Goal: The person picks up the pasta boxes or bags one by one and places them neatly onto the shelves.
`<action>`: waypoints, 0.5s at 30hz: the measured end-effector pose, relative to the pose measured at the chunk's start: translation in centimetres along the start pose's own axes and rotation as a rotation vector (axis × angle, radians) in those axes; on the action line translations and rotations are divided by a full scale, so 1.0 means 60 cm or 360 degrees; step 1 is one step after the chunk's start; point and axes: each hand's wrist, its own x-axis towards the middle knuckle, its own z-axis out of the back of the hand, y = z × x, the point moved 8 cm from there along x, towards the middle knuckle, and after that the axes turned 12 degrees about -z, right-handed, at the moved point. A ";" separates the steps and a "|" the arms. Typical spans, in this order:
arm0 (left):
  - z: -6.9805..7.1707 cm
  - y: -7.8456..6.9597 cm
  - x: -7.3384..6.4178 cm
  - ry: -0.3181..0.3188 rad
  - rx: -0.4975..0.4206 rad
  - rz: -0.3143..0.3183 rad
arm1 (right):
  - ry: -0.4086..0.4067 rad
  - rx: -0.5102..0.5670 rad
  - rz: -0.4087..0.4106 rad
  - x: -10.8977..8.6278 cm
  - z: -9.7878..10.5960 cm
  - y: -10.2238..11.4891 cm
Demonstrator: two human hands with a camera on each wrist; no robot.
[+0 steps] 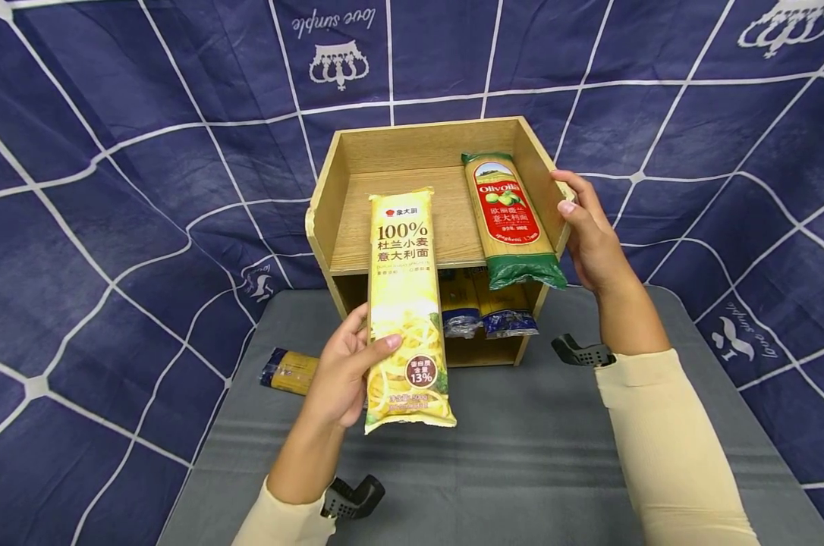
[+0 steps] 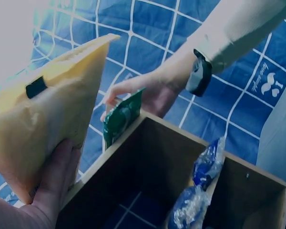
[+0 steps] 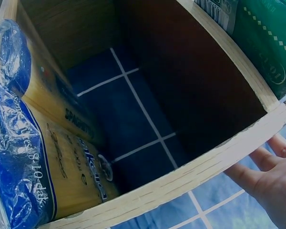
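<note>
The yellow pack (image 1: 408, 243) is up in the left hand (image 1: 344, 371), held near its lower end, thumb across the printed face and fingers behind, which seems to leave the far end free. From here it overlaps the shelf's (image 1: 398, 142) front edge, left of the middle; I can't tell whether it touches. The right hand (image 1: 595, 246) is partly closed, thumb and fingers lightly gripping the right wall near its front corner, probably to steady the shelf. Just inside that wall lies the green pack (image 1: 511, 208), lengthwise, its end jutting past the front edge, perhaps because it is longer than the tier is deep. Below, two blue-ended packs (image 1: 511, 322) also poke out. Another pack (image 1: 294, 371) lies near the left edge of the grey surface (image 1: 521, 432), partly hidden by the left hand.
</note>
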 end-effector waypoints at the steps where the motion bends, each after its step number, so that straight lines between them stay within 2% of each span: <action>1: -0.003 -0.001 0.003 0.0014 -0.0022 0.0011 | -0.0002 -0.0002 -0.0001 0.000 0.000 0.000; 5: -0.014 -0.003 0.017 0.0047 -0.0096 0.0037 | -0.0002 -0.0002 -0.0002 0.000 0.000 0.000; 15: -0.029 -0.001 0.046 0.0013 -0.0183 0.0082 | 0.0002 -0.0003 -0.0007 -0.001 0.000 0.000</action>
